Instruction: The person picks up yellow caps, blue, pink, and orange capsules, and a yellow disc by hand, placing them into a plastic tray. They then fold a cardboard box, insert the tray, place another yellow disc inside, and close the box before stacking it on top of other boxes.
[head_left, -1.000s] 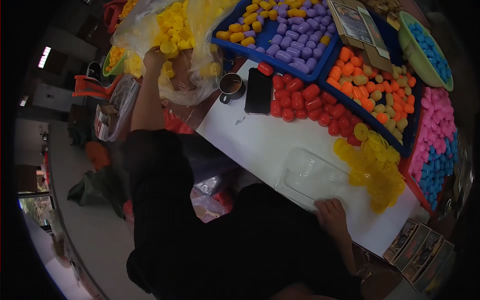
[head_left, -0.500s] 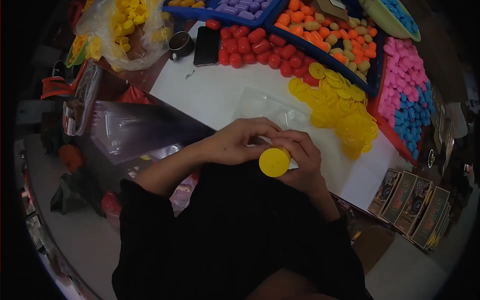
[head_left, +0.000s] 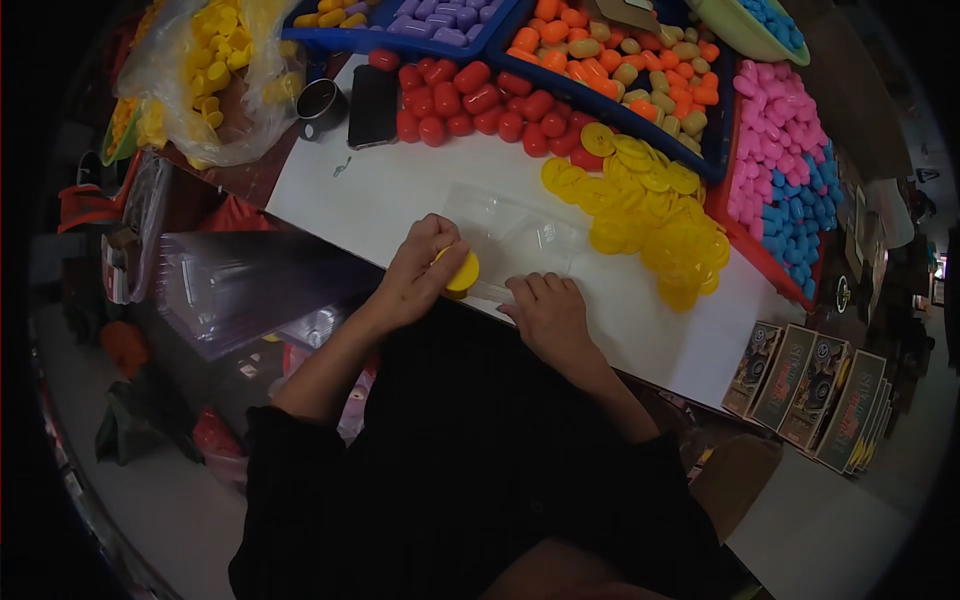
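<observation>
My left hand [head_left: 415,272] is closed around a small yellow tub [head_left: 458,270], with its flat round top facing up. It is over the left end of a clear plastic tray [head_left: 500,222], which lies on the white tabletop. At the tray's near right corner, my right hand [head_left: 552,312] rests palm down with its fingers stretched out. Nothing shows in it. A heap of yellow discs [head_left: 650,215] lies to the right of the tray. Behind it are red capsule-shaped pieces [head_left: 482,98].
Blue bins with purple [head_left: 450,22] and orange and tan pieces [head_left: 600,65] stand at the back. A red bin [head_left: 730,218] of pink and blue pieces is at right, boxes [head_left: 810,390] below. A phone [head_left: 373,105], a mug [head_left: 320,103] and a bag of yellow cups [head_left: 215,75] are at left.
My hands have moved apart. The left has carried the yellow tub forward and left to the clear tray; the right has let go of it and come down at the tray's near edge.
</observation>
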